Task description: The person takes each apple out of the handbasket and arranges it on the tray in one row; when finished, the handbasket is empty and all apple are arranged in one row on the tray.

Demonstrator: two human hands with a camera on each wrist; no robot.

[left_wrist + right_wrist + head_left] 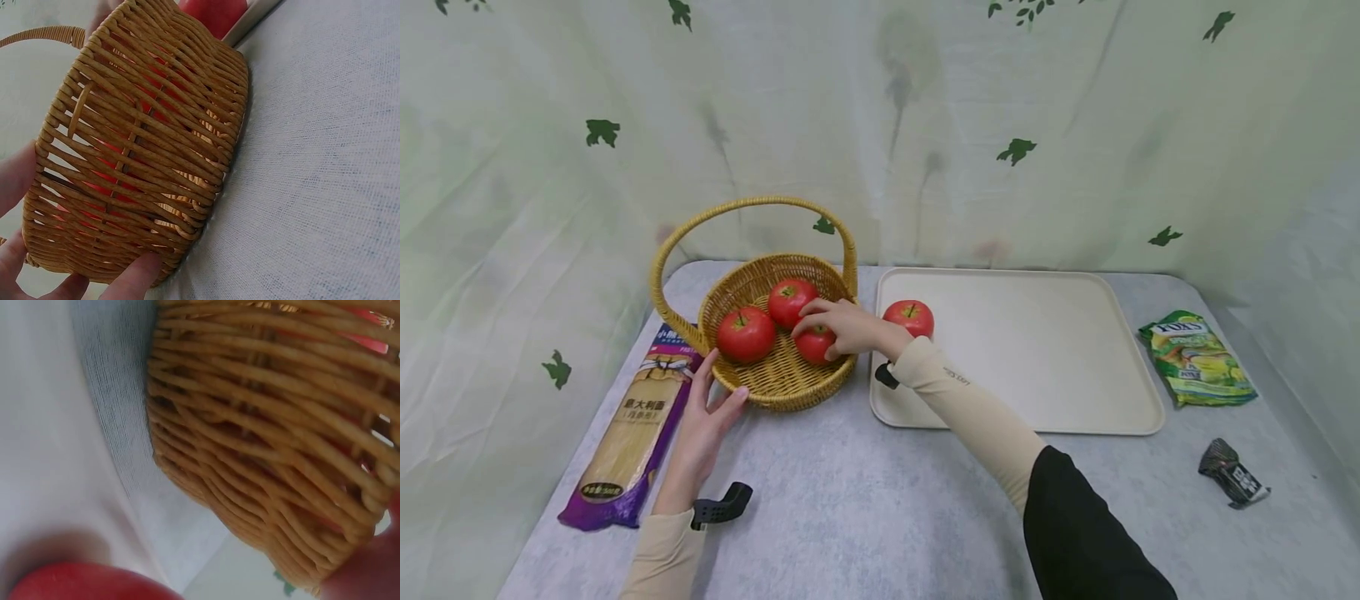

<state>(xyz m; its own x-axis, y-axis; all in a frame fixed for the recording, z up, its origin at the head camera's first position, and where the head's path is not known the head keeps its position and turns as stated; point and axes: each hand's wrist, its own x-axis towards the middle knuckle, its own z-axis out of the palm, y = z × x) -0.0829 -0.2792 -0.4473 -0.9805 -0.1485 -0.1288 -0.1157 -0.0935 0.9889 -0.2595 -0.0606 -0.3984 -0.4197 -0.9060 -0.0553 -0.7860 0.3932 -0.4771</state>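
Note:
A yellow-brown wicker basket (pixel 790 385) with a tall handle stands at the back left of the table. Two red apples (pixel 746 334) lie inside it, and a third apple (pixel 812 345) sits at its right side beneath my right hand (pixel 848 327). The fingers and thumb of that hand curl over this third apple. With my left hand (pixel 706 421) I hold the basket's near left side, and fingertips (pixel 134 275) press its woven wall in the left wrist view. One more apple (pixel 910 315) rests on the left part of a cream tray (pixel 1022 358).
A purple spaghetti packet (pixel 628 425) lies left of the basket. Right of the tray are a green Fox's candy bag (pixel 1198 358) and a small black wrapped snack (pixel 1232 473). A pale curtain (pixel 925 142) hangs behind the table.

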